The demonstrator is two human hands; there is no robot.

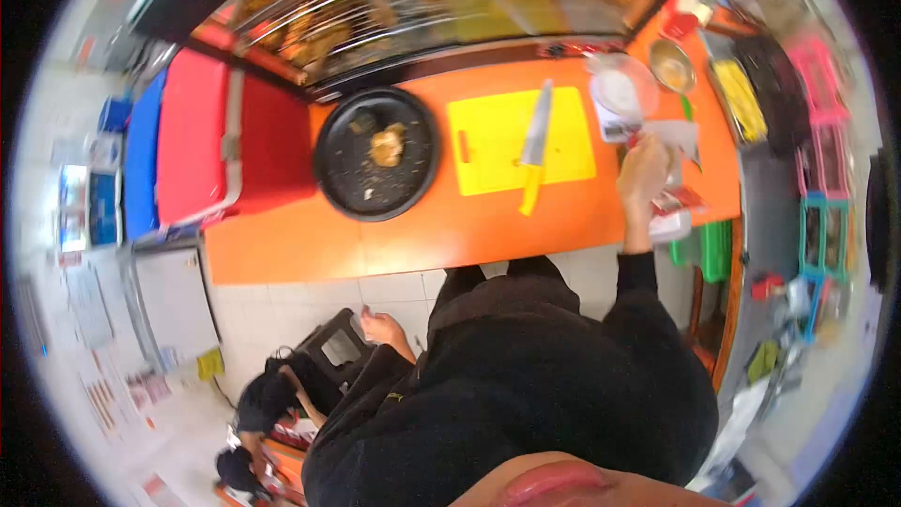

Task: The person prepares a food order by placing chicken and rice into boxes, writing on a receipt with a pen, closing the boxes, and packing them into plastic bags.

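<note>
Hands, two, bare, well apart. Right hand (645,172): over the right part of the orange table (404,249), blurred, fingers bent and pointing away from the body; whether clamped on anything, cannot tell. Left hand (387,330): low, off the near edge of the table, fingers loosely extended, nothing seen in it.

Pale flat item (678,136), one: on the right part of the table, just beside the right hand's fingers, to their right and slightly beyond; contact cannot be told. Right hand far nearer; left hand well apart, across the body. Long axis, judged from the visible part, roughly left to right, lower at the right end. Appearance: greyish white, smooth-looking, dark along the lower right edge; blurred, kind uncertain.

Red-and-white packet (682,199), one: just right of the right wrist, nearer the body than the pale item.

White scale-like device (615,124), one: beyond and left of the right hand, dark panel toward the body.

Knife (536,136), one: left of the right hand, lying on the yellow cutting board (483,136); long axis nearly straight away from the body, yellow handle nearest, overhanging the board's near edge; blade grey, tip at the far end
</note>
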